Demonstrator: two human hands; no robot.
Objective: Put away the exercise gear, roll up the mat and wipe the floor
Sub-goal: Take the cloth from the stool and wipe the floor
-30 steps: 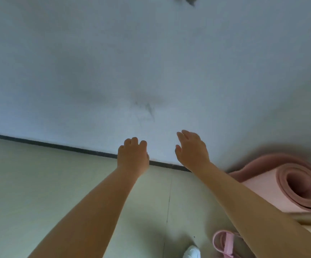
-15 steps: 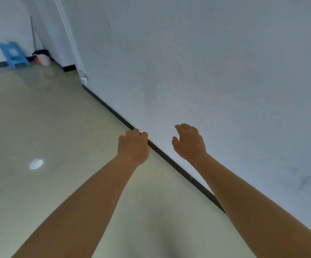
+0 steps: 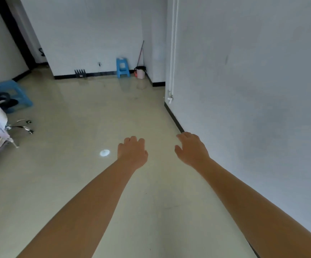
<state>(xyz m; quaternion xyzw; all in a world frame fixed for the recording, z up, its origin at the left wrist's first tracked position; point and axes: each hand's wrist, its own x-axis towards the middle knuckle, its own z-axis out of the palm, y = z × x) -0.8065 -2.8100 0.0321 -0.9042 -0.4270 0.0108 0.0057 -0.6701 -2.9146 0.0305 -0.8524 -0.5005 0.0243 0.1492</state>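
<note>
A blue stool (image 3: 122, 67) stands at the far wall (image 3: 87, 34) beside a pink bucket (image 3: 140, 72), perhaps holding a mop.

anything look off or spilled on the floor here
Nothing is clearly spilled. The white patch on the floor left of the left hand looks like a light reflection, though I cannot rule out a smudge. Both hands hold nothing; the right hand hangs near the wall.
</note>
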